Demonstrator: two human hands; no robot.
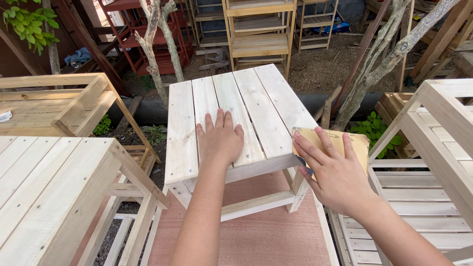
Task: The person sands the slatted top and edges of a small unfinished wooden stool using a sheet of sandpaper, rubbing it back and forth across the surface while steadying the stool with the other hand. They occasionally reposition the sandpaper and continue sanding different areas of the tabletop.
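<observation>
Five pale unfinished slats top the wooden stool (pixel 236 113), screw heads showing.

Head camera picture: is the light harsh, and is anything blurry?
Head view: soft, even daylight, no glare on the slatted stool top; faint shadow under the left hand; right hand and sandpaper sheet sharp; straight edges bow slightly near the frame edges.
</observation>
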